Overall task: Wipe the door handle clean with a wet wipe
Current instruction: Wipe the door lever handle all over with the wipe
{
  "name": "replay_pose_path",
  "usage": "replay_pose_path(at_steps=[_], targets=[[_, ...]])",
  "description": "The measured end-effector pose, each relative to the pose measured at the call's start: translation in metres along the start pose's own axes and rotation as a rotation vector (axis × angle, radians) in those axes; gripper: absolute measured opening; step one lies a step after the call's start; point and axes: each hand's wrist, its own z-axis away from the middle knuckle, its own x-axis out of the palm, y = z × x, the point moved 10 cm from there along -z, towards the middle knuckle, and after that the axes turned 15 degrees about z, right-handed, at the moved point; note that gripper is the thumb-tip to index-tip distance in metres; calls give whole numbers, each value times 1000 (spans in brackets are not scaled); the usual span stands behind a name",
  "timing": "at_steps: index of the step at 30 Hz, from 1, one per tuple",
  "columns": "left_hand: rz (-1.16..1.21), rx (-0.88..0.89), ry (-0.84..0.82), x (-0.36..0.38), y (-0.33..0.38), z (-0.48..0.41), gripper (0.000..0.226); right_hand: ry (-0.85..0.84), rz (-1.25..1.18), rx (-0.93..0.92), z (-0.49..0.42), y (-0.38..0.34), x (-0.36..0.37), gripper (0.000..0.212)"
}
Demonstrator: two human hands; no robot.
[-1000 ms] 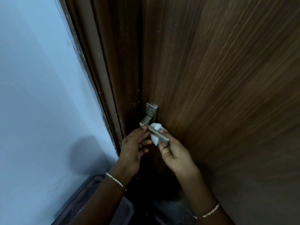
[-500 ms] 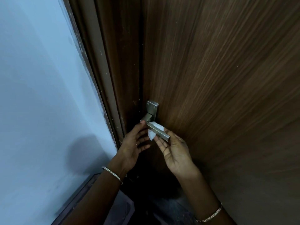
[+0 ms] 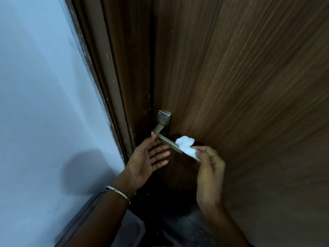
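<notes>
A square brushed-metal door handle (image 3: 164, 138) juts from the brown wooden door (image 3: 240, 86), its lever running down to the right. A crumpled white wet wipe (image 3: 186, 146) covers the lever's free end. My right hand (image 3: 210, 172) pinches the wipe between thumb and fingers, just right of the lever's tip. My left hand (image 3: 147, 159) is below the lever with fingers spread, and its index fingertip touches the lever's corner near the mounting plate.
The dark door frame (image 3: 115, 77) runs down the left of the door, with a pale blue wall (image 3: 44, 104) beyond it. A dark skirting strip (image 3: 78, 216) and a dim floor lie below my arms.
My right hand has slid the wipe from under the lever's middle out to its free end. My left hand has opened its fingers and stays by the lever's corner.
</notes>
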Motion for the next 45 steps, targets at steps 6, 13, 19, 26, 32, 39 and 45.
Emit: replay_pose_path(at_steps=[6,13,19,26,32,39,45], targets=[[29,-54,-32,1,-10,5,54,-86,578,-543,14,-46,45,12],[88,-21,-11,-15,-7,10,24,-73,890,-853,14,-70,98,19],[7,37,36,-20,-1,10,41,-17,980,-884,18,-54,72,41],[-329,448,124,-15,35,25,27,97,890,-785,16,-39,29,28],[-1268,1225,62,53,59,77,58,-155,832,-655,-4,-56,79,20],[-1427,1358,126,65,54,70,39,-454,472,-346,-27,-28,77,28],[-1068,1310,376,29,75,70,15,-569,-71,124,-30,25,60,22]])
